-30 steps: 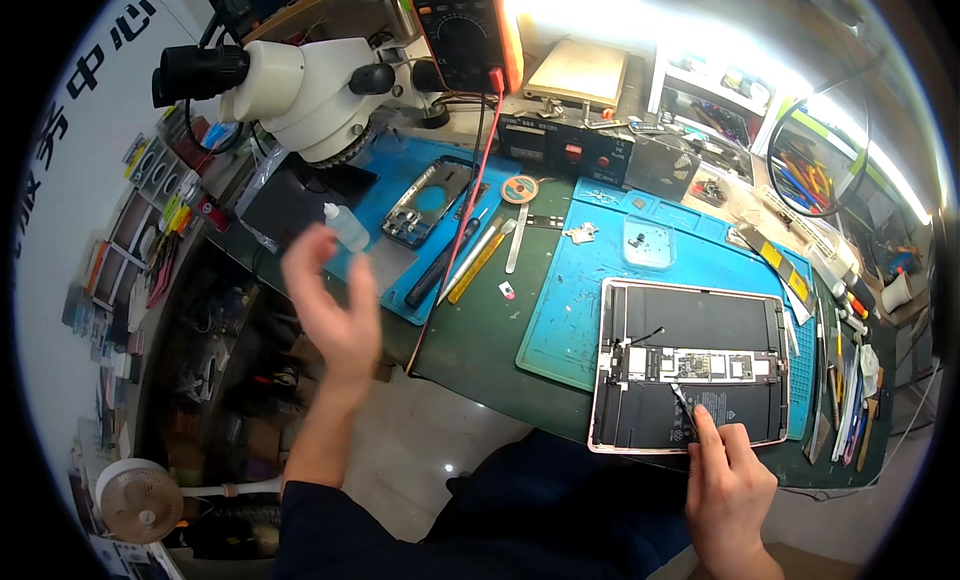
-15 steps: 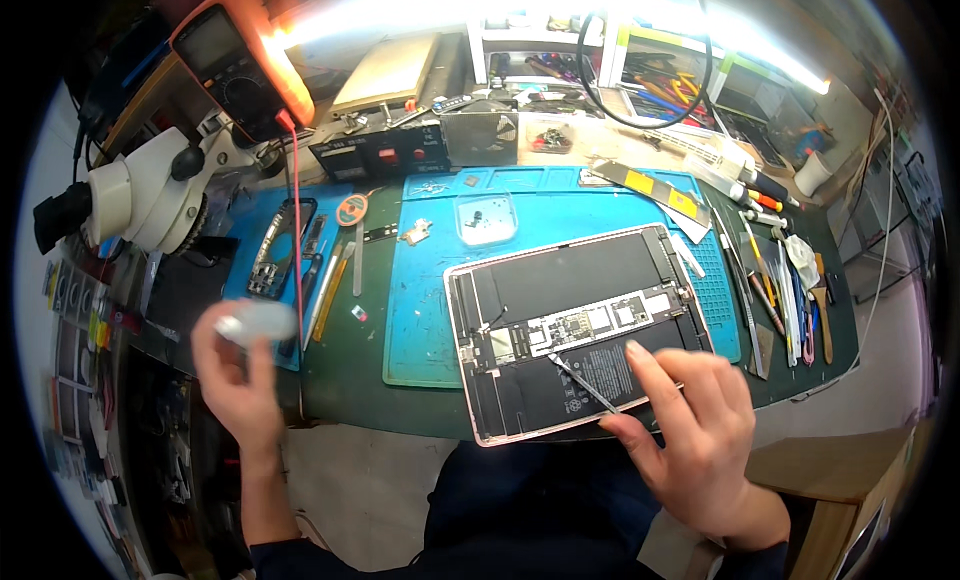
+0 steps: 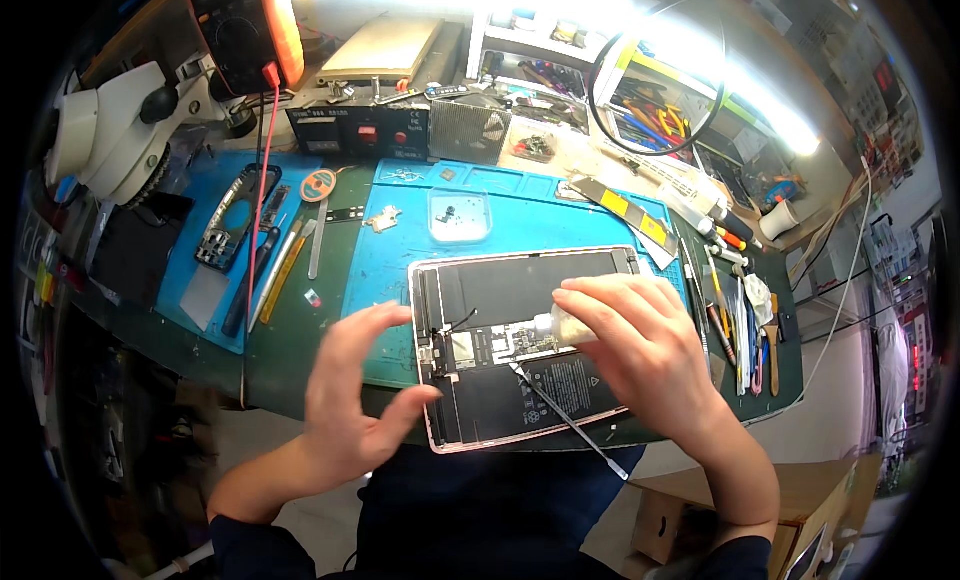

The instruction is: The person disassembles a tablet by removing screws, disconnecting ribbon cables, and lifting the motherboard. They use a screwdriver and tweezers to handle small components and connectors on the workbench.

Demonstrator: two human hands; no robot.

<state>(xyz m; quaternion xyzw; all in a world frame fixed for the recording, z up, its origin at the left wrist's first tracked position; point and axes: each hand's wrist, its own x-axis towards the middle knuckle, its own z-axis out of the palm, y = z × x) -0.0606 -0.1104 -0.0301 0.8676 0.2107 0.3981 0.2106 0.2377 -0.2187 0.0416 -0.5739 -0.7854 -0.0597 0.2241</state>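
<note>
An opened tablet [image 3: 500,285] lies at the front of the bench, showing black batteries and a central circuit board [image 3: 468,348]. In my right hand [image 3: 640,350] is a small translucent bottle [image 3: 558,328], its white tip low over the board and its body partly hidden by my fingers. A thin metal pry tool [image 3: 570,418] rests diagonally across the lower battery, one end past the tablet's front edge. My left hand [image 3: 355,405] is open beside the tablet's left edge, fingers curved and apart.
Blue mats [image 3: 375,270] cover much of the bench, with a small clear parts box [image 3: 460,215] and a phone frame [image 3: 230,220]. A microscope [image 3: 110,130] and multimeter [image 3: 240,35] stand back left. Hand tools [image 3: 745,350] line the right side, and a loose cable [image 3: 830,325] hangs there.
My left hand reached the bottle at the left, then moved right; the bottle is now in my right hand, which has let go of the pry tool. The camera view has also shifted.
</note>
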